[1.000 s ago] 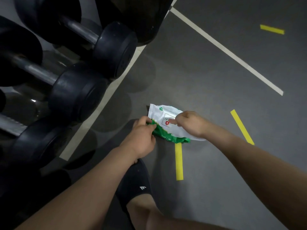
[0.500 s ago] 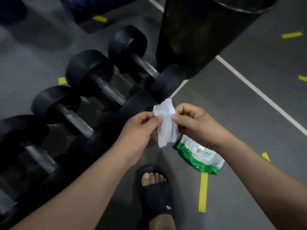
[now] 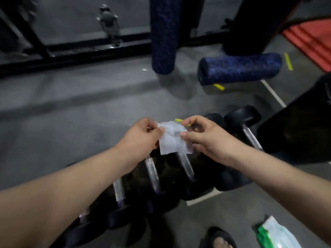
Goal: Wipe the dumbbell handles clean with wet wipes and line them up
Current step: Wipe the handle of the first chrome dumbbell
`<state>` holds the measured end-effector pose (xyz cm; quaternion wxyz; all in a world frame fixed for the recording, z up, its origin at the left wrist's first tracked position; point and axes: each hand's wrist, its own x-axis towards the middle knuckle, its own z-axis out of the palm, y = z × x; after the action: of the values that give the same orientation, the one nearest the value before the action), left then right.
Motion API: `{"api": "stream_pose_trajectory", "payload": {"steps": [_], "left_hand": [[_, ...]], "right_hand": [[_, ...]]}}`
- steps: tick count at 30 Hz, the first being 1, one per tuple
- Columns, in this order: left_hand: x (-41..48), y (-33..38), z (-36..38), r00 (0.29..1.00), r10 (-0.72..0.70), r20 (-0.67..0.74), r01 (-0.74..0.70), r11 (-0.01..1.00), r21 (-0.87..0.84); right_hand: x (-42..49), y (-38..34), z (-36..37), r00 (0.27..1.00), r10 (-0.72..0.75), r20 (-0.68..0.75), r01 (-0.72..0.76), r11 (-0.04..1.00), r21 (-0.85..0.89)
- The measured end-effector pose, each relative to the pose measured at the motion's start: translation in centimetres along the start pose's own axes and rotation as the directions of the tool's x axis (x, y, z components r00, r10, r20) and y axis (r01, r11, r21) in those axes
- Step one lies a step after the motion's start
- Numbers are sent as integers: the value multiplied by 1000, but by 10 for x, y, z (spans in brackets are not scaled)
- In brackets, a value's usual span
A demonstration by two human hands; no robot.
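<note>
Grey gym floor [image 3: 71,108], bearing a row of black metal-handled dumbbells [image 3: 185,167] at 6 o'clock, green-and-white wipes packet [image 3: 274,235] at 5 o'clock.

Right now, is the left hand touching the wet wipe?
Touching. The head view shows the left hand pinching the wet wipe at its left edge; the right hand pinches the other.

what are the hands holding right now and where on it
Both hold one wet wipe. The left hand pinches its upper left corner, and the right hand pinches its right edge.
</note>
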<state>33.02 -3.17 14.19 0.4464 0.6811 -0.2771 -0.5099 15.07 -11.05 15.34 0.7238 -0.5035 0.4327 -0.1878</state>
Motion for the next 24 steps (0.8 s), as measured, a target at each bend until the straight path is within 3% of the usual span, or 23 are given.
{"api": "stream_pose_trajectory", "payload": {"steps": [4, 8, 10, 12, 14, 16, 19, 24], "left_hand": [[-12, 9, -67, 998, -20, -62, 20, 1000, 1], [-33, 16, -121, 989, -89, -121, 76, 991, -109], [-49, 21, -143, 969, -43, -243, 61, 996, 70], [-68, 26, -161, 904, 71, -422, 49, 963, 266], [-85, 25, -176, 854, 166, -493, 6, 945, 328], [-100, 19, -188, 880, 129, -456, -14, 969, 248], [-124, 4, -199, 938, 41, -344, -49, 999, -14], [-160, -20, -216, 929, 4, -371, -74, 982, -173]], "right_hand": [[33, -26, 64, 993, -32, 114, 47, 990, -131], [42, -50, 123, 972, -16, 235, 44, 993, -114], [40, -59, 148, 956, -3, 294, 51, 987, -155], [33, -64, 172, 943, -4, 334, 74, 978, -197], [26, -66, 198, 941, -26, 338, 103, 972, -211], [16, -64, 222, 943, -51, 329, 130, 966, -224], [3, -50, 249, 936, -46, 349, 112, 979, -172], [-21, -17, 276, 929, -6, 369, -4, 1000, 27]]}}
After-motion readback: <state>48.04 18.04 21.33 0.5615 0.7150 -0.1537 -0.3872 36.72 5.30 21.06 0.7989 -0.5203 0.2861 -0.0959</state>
